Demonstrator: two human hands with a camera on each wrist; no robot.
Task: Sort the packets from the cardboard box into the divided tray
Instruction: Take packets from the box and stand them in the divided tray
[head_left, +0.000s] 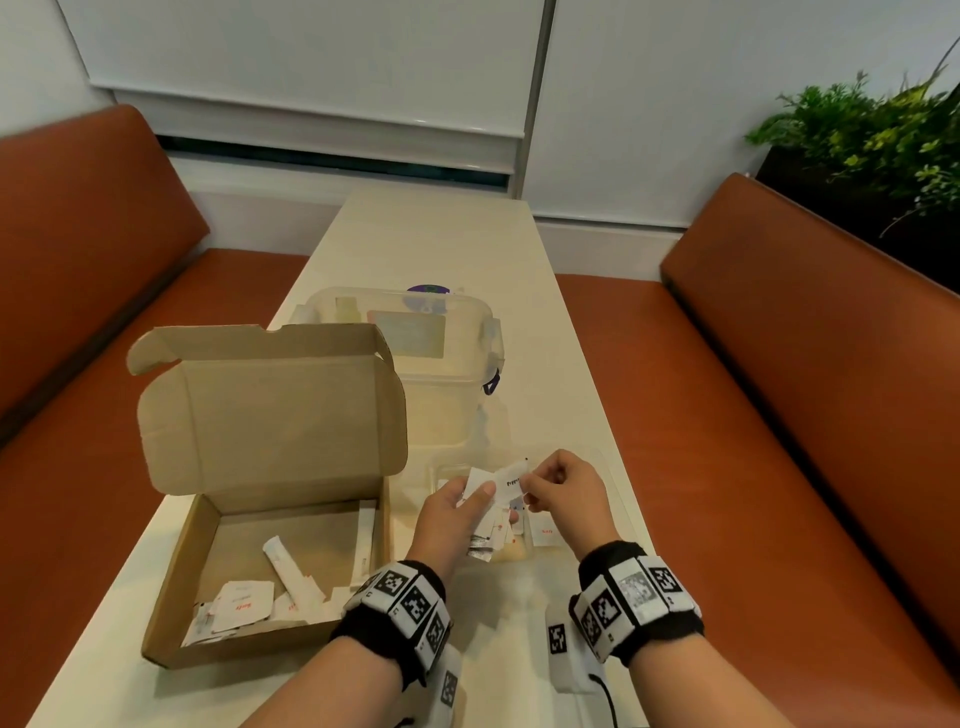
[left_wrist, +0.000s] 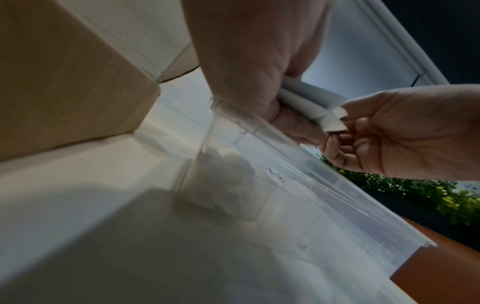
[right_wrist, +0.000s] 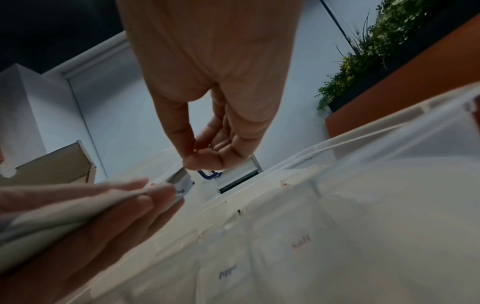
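Observation:
The open cardboard box (head_left: 291, 525) stands on the left of the table, with several white packets (head_left: 241, 608) and a long stick sachet (head_left: 285, 566) on its floor. To its right lies the clear divided tray (head_left: 439, 473), with a salt packet (right_wrist: 301, 244) and a pepper packet (right_wrist: 228, 273) in its compartments. Above the tray my left hand (head_left: 457, 514) grips a bundle of white packets (head_left: 488, 530). My right hand (head_left: 556, 488) pinches one white packet with black print (head_left: 511, 480) at the top of that bundle. How many packets the bundle holds is hidden.
A clear lidded plastic container (head_left: 415, 353) stands behind the box and tray. The box lid (head_left: 270, 405) stands upright at the left. Orange benches (head_left: 779, 415) flank the narrow table (head_left: 441, 244). Plants (head_left: 872, 135) fill the far right corner.

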